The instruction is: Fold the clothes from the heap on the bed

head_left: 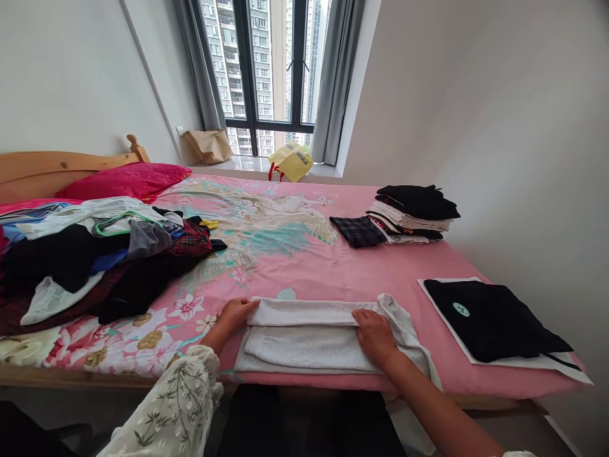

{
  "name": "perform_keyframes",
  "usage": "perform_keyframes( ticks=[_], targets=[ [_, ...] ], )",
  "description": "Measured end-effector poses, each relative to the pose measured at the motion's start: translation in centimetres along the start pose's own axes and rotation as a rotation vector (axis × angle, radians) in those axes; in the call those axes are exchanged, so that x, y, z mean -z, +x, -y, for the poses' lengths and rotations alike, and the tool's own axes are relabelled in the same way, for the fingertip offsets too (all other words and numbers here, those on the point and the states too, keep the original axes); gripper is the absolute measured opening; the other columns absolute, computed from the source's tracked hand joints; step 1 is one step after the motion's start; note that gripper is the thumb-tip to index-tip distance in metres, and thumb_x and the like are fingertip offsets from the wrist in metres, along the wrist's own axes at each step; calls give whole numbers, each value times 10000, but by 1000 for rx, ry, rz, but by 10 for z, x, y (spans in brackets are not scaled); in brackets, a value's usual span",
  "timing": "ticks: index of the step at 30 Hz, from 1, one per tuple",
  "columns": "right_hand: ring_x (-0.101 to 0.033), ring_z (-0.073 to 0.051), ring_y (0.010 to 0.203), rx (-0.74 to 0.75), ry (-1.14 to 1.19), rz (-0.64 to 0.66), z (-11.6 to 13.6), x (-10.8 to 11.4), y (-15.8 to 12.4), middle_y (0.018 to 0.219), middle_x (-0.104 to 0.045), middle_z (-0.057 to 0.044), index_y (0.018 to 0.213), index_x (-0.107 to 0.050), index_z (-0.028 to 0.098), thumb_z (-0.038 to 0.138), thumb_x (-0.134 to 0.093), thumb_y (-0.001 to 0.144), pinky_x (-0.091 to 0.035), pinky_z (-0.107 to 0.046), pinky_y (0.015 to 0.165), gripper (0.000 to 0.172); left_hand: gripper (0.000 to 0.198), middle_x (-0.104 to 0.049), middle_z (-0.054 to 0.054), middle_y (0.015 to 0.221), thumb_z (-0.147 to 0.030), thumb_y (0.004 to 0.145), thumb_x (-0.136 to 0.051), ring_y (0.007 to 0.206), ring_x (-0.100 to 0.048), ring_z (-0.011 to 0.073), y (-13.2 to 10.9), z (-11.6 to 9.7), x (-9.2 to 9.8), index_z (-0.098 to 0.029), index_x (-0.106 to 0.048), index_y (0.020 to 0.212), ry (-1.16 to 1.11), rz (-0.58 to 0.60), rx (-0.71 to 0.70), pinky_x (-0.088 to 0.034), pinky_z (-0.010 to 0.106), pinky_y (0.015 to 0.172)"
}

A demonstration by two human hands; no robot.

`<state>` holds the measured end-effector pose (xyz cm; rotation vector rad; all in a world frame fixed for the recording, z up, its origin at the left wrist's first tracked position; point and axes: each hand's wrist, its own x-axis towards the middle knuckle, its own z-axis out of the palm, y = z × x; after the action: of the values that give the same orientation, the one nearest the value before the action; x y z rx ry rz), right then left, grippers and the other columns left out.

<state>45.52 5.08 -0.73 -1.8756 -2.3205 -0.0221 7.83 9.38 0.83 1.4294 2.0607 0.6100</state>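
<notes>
A light grey garment [304, 346] lies partly folded in long layers at the bed's near edge, its right end bunched and hanging over the edge. My left hand [238, 314] pinches the far left corner of its top layer between thumb and fingers. Near the right end, my right hand [375, 336] rests on the cloth with its fingers bent over the edge of the upper fold; the thumb is hidden.
Loose clothes [143, 260] are heaped on the left of the pink bedsheet [309, 273]. Folded clothes [413, 216] are stacked at the back right, beside a checked cloth [359, 231]. A black garment [495, 320] lies at right. A yellow bag [292, 160] stands by the window.
</notes>
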Motion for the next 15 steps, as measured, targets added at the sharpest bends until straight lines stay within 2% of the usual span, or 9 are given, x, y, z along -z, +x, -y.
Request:
perform_keyframes(
  ticks=[4,7,11,15],
  targets=[
    [-534,-209,1025,-39,-32,-7,-3,-5,6,1134,-623,-59,1130,-602,204,72,-401,797,-330,-326,878,411,417,-589,-1,521,-584,651,-580,650,-603,231,3,-2,-2,-172,-629,608,-32,38,16,-426,315,651],
    [-543,-204,1003,-43,-50,-11,-9,-6,16,1106,-636,-54,1129,-609,213,83,-413,812,-329,-322,879,395,411,-654,16,612,-574,690,-544,730,-621,259,3,-5,-5,-186,-676,676,-41,35,24,-420,369,747],
    [-538,-200,1034,-27,-69,-13,-13,-4,25,1146,-627,-66,1162,-600,205,88,-407,834,-307,-323,935,398,398,-703,28,760,-545,760,-464,849,-618,285,3,-10,-11,-223,-699,747,-36,-17,30,-381,428,837],
    [-481,-211,1157,30,-95,52,-10,-5,14,1276,-556,-73,1249,-542,205,46,-366,830,-282,-357,987,482,384,-708,43,790,-535,749,-482,885,-612,291,3,-11,-11,-215,-694,752,-40,-74,50,-368,424,860]
  ],
)
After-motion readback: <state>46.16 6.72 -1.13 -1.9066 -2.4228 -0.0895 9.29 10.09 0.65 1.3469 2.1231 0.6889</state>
